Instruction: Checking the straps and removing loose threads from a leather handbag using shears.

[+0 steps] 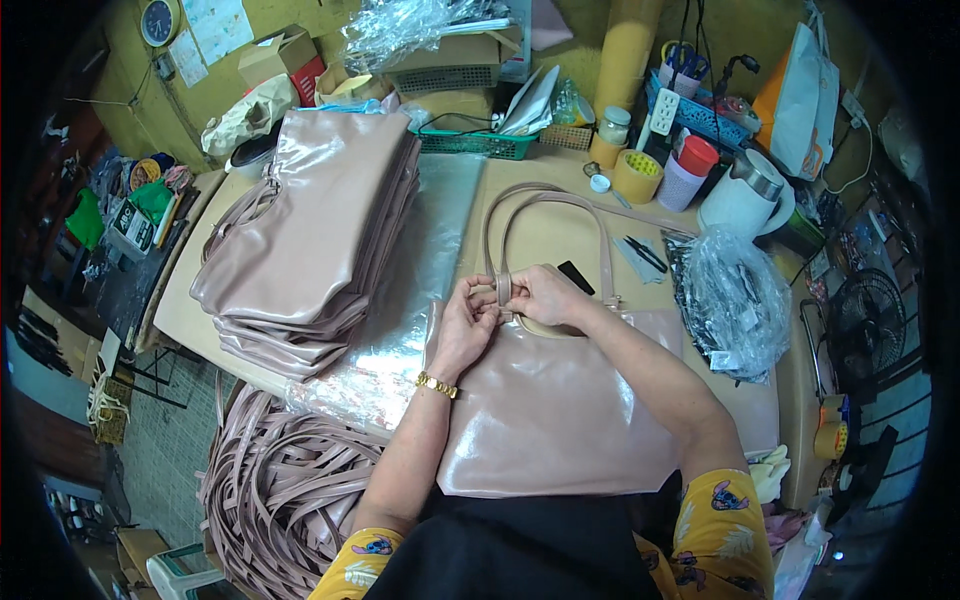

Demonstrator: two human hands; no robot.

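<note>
**Both hands pinched on a strap at the bag's mouth**

Left hand [462,318] and right hand [545,297] close together, fingertips meeting on a short upright strap end [504,288] of the pink handbag [560,410]. Both closed in a pinch on that strap, thumbs and fingers pressed to it from either side. Bag lying flat just below the hands, reaching back toward the body, its near edge at the table's front rim. Long handle loop [545,205] arching away beyond the hands over bare tabletop [545,240], the widest free patch around.

Left of the left hand, a sheet of clear plastic [420,270]; further left, a tall stack of finished pink bags [305,235], its edge near the table's left border. Below and left of the left forearm, off the table edge, a heap of loose pink straps [285,490].

Right of the right hand, a small black comb-like piece [575,277] just beside the knuckles, then a crumpled clear bag of small parts [735,300] hemming that side. Far beyond the hands, rolls of tape [637,176], a white kettle [745,200] and a green basket [475,142] lining the back edge.
</note>
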